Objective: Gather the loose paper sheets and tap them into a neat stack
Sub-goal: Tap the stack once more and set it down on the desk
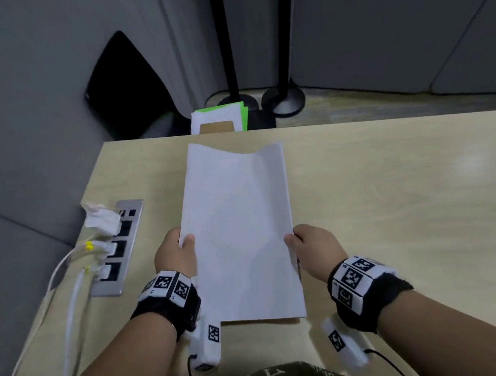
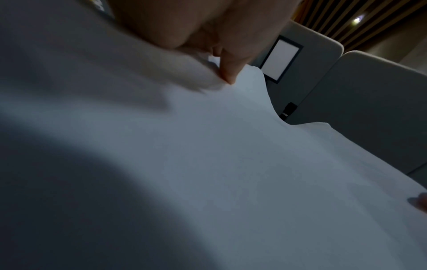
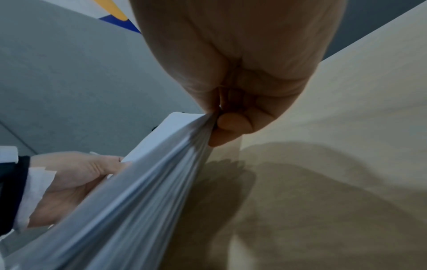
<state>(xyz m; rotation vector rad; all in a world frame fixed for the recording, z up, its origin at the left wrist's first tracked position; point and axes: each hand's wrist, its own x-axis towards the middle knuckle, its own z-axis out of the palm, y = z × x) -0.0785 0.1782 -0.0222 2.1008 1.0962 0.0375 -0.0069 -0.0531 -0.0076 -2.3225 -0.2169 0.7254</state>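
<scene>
A stack of white paper sheets [image 1: 240,230] stands tilted on the pale wooden table [image 1: 401,198], its near short edge down on the tabletop and its far end sagging in the middle. My left hand [image 1: 176,255] grips the stack's left long edge, thumb on the top sheet. My right hand [image 1: 312,245] pinches the right long edge. In the right wrist view the stack [image 3: 138,191] is squeezed between thumb and fingers [image 3: 231,124], with the left hand [image 3: 76,180] beyond it. White paper [image 2: 231,164] fills the left wrist view below my left hand's fingers [image 2: 228,73].
A metal socket strip [image 1: 118,247] with white plugs and cables is set into the table's left edge. Past the far edge lie green and white papers [image 1: 221,118], two black stand bases [image 1: 285,99] and grey partition panels [image 1: 19,92].
</scene>
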